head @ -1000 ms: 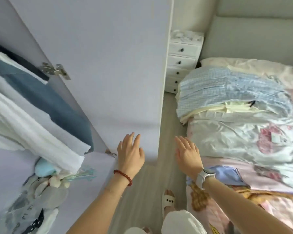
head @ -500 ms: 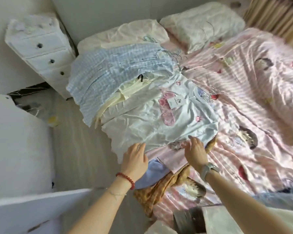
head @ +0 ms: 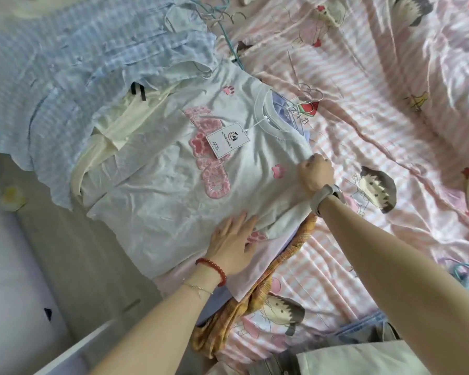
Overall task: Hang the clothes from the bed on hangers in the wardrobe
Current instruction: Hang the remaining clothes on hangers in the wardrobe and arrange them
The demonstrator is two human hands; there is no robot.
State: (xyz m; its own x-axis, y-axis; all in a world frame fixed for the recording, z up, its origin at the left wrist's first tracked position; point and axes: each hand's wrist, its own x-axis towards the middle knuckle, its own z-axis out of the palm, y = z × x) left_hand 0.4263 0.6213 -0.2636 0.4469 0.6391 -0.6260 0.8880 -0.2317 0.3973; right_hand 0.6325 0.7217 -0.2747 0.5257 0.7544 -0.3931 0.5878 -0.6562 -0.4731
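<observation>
Two hands are working on the pale T-shirt (head: 160,185) lying atop the clothes pile on the bed (head: 363,104); your right hand (head: 316,173) is pinching its shoulder, your left hand (head: 232,243) is pressing flat, fingers spread; next, probably lifting it clear; half a second ago both hands were only reaching its hem.

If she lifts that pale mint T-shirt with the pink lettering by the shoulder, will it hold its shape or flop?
The pale mint T-shirt will likely flop: it lies wrinkled and flat. The right hand grips one shoulder only, so it should hang lopsided. The white paper tag on its string will probably dangle.
</observation>
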